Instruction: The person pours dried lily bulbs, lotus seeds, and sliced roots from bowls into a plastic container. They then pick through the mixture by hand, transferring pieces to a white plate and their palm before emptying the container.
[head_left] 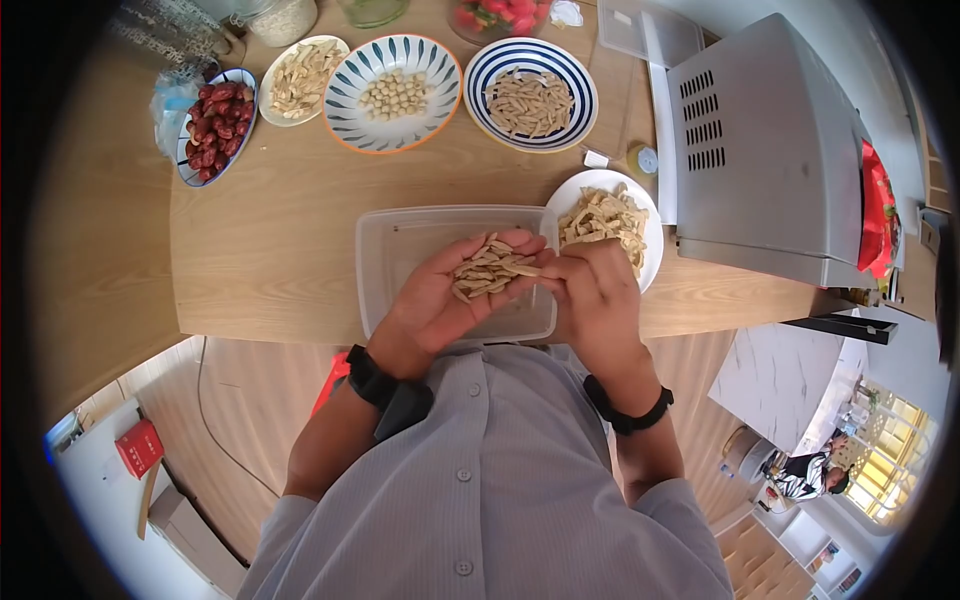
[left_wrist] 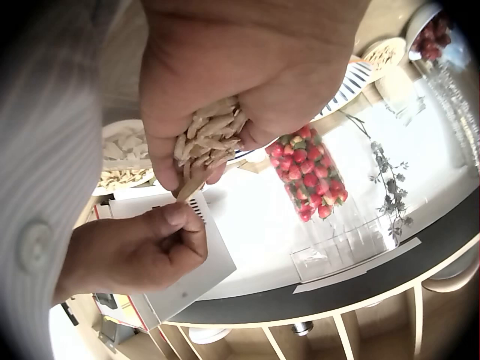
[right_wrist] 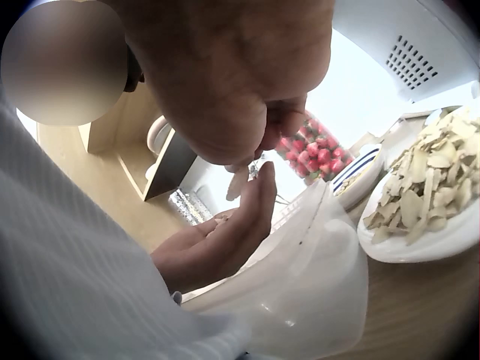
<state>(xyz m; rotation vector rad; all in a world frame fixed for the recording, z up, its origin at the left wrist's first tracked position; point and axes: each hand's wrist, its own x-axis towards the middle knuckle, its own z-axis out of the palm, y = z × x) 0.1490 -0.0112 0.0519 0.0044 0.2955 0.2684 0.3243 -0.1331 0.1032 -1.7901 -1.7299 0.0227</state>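
Observation:
My left hand (head_left: 450,290) is palm up and cupped, its fingers curled around a small heap of pale, slender dried root pieces (head_left: 487,268). Between thumb and fingertips, my right hand (head_left: 600,295) pinches one long dried root piece (left_wrist: 193,184) at the edge of that heap. Both hands are over a clear plastic box (head_left: 375,270), close to the body. Just beyond the right hand stands a white plate (right_wrist: 375,251) piled with pale dried slices (right_wrist: 427,187).
Along the back are a blue-striped plate (head_left: 590,95) of similar root pieces, an orange-rimmed plate (head_left: 345,125) of round pale seeds, a dish of dried slices (head_left: 305,75) and red dates (head_left: 215,130). Strawberries (left_wrist: 307,172) lie behind. A grey appliance (head_left: 750,150) stands right.

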